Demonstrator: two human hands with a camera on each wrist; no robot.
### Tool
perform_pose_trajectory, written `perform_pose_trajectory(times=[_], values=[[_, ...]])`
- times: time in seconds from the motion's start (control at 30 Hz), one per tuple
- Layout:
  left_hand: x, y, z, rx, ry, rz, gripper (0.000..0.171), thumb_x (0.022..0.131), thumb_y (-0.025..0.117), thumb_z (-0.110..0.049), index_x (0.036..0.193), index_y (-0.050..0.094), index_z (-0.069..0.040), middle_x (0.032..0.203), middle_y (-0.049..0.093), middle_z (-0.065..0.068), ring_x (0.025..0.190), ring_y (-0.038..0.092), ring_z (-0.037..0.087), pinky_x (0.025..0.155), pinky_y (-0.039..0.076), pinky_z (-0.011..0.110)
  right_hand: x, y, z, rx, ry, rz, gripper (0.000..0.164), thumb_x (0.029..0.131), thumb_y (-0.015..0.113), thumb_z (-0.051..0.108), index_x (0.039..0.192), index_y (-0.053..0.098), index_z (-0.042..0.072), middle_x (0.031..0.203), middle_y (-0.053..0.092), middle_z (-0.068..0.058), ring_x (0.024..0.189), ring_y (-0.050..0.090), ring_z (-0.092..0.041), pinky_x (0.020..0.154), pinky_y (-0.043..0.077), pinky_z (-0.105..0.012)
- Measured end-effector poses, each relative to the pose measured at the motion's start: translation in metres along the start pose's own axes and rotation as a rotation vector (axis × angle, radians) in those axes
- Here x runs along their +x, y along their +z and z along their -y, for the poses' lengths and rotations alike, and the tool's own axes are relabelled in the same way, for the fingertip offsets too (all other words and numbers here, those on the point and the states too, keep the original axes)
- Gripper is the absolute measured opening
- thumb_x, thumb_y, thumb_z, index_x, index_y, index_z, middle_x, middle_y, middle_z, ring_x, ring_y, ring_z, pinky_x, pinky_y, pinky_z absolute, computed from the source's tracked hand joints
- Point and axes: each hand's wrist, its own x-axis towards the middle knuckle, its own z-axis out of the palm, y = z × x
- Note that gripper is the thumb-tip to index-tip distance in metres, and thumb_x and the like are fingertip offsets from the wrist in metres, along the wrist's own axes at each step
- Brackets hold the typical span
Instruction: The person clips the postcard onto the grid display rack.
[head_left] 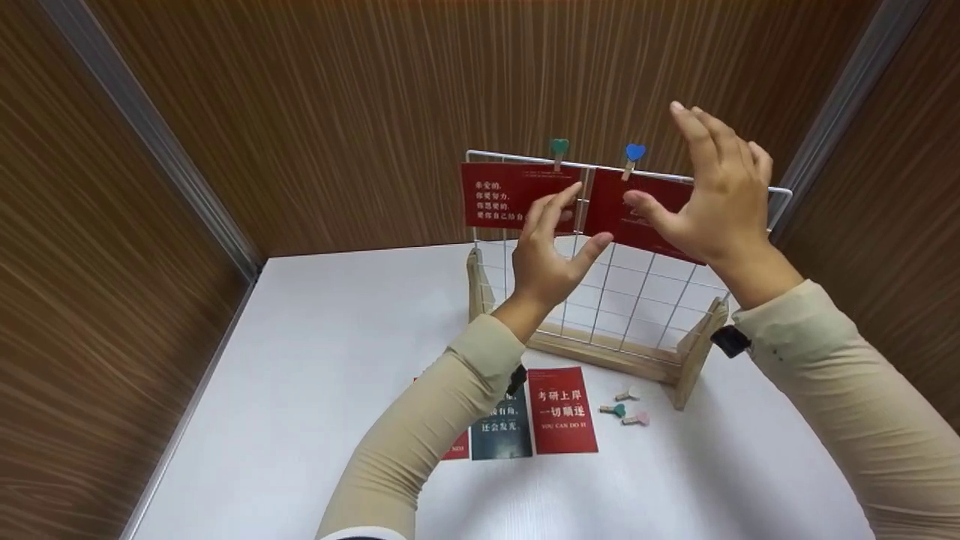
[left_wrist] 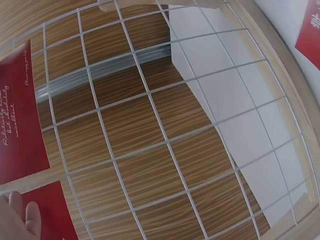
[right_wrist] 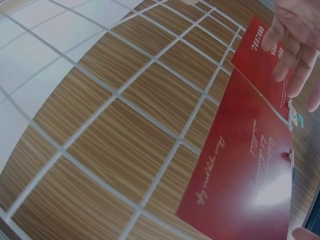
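Since the left red card (head_left: 499, 199) hangs on the wire rack (head_left: 607, 358) from a lone green clip (head_left: 559, 148) near its right end, its unclipped left end could swing or sag. Below it, on the tabletop (head_left: 300, 360), the dark card (head_left: 501, 444) and upright red card (head_left: 562, 433) lie near the left sleeve in the view; a lowered forearm might drag them askew. The left hand (head_left: 544, 262) is loosely extended before the left red card, holding nothing, though I cannot tell whether it touches; a brush of the fingers could twist the card off its clip. Farther right, the blue clip (head_left: 635, 154) grips the right red card (head_left: 609, 208) near its left end, so the right end might droop. The right hand (head_left: 724, 202) is spread wide, thumb in front of that card; a careless knock there could loosen the clip or tip the rack.
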Motion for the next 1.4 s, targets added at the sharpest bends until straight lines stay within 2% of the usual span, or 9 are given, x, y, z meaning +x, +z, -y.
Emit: perform_pose_trajectory(times=[0.2, 0.3, 0.47, 0.67, 0.73, 0.9, 1.23, 1.4], values=[[-0.009, -0.013, 0.005, 0.101, 0.051, 0.031, 0.07, 0.08, 0.072, -0.038, 0.138, 0.047, -0.007, 0.131, 0.048, 0.011, 0.122, 0.045, 0.016, 0.092, 0.042, 0.026, -0.015, 0.002, 0.001, -0.001, -0.036, -0.093, 0.087, 0.076, 0.057, 0.069, 0.144, 0.039, 0.018, 0.145, 0.04, -0.011, 0.132, 0.035, -0.031, 0.106, 0.016, -0.059], [-0.015, -0.02, 0.008, 0.138, 0.07, 0.048, 0.073, 0.079, 0.073, -0.04, 0.139, 0.046, -0.008, 0.135, 0.045, 0.013, 0.126, 0.04, 0.014, 0.097, 0.037, 0.031, -0.023, 0.003, 0.003, -0.024, -0.045, -0.112, 0.085, 0.076, 0.058, 0.069, 0.143, 0.04, 0.02, 0.145, 0.039, -0.011, 0.134, 0.031, -0.032, 0.107, 0.012, -0.058], [-0.027, -0.031, 0.016, 0.186, 0.055, 0.086, 0.076, 0.078, 0.072, -0.044, 0.141, 0.045, -0.011, 0.14, 0.041, 0.014, 0.129, 0.037, 0.017, 0.1, 0.034, 0.038, -0.035, 0.006, 0.006, -0.068, -0.068, -0.144, 0.082, 0.077, 0.054, 0.07, 0.142, 0.042, 0.022, 0.146, 0.037, -0.012, 0.135, 0.027, -0.034, 0.108, 0.007, -0.059], [-0.044, -0.045, 0.024, 0.274, 0.041, 0.097, 0.079, 0.075, 0.074, -0.046, 0.141, 0.046, -0.012, 0.144, 0.037, 0.014, 0.132, 0.034, 0.021, 0.105, 0.023, 0.052, -0.051, 0.011, 0.008, -0.082, -0.08, -0.179, 0.08, 0.075, 0.056, 0.069, 0.141, 0.043, 0.024, 0.148, 0.035, -0.012, 0.136, 0.025, -0.035, 0.108, 0.003, -0.06], [-0.049, -0.049, 0.027, 0.288, 0.035, 0.103, 0.08, 0.075, 0.074, -0.046, 0.141, 0.046, -0.012, 0.145, 0.036, 0.015, 0.134, 0.032, 0.021, 0.107, 0.021, 0.053, -0.056, 0.012, 0.009, -0.093, -0.078, -0.176, 0.08, 0.076, 0.055, 0.069, 0.141, 0.042, 0.024, 0.148, 0.034, -0.012, 0.136, 0.024, -0.036, 0.107, 0.003, -0.061], [-0.065, -0.059, 0.035, 0.304, 0.015, 0.115, 0.082, 0.074, 0.075, -0.048, 0.142, 0.046, -0.013, 0.147, 0.034, 0.013, 0.136, 0.027, 0.024, 0.106, 0.025, 0.049, -0.072, 0.014, 0.01, -0.091, -0.071, -0.171, 0.08, 0.077, 0.053, 0.07, 0.141, 0.042, 0.024, 0.149, 0.033, -0.012, 0.137, 0.023, -0.036, 0.107, 0.003, -0.062], [-0.088, -0.078, 0.051, 0.377, 0.008, 0.095, 0.082, 0.074, 0.072, -0.055, 0.14, 0.048, -0.014, 0.147, 0.033, 0.014, 0.132, 0.032, 0.023, 0.1, 0.031, 0.047, -0.1, 0.024, 0.014, -0.031, -0.065, -0.206, 0.078, 0.076, 0.054, 0.071, 0.138, 0.046, 0.025, 0.15, 0.03, -0.009, 0.137, 0.02, -0.035, 0.106, 0.003, -0.064], [-0.103, -0.089, 0.062, 0.403, -0.024, 0.085, 0.082, 0.074, 0.07, -0.058, 0.14, 0.048, -0.014, 0.146, 0.035, 0.014, 0.131, 0.034, 0.023, 0.098, 0.032, 0.047, -0.117, 0.03, 0.014, -0.026, -0.058, -0.163, 0.079, 0.075, 0.056, 0.069, 0.14, 0.044, 0.026, 0.151, 0.029, -0.009, 0.137, 0.019, -0.035, 0.106, 0.004, -0.064]])
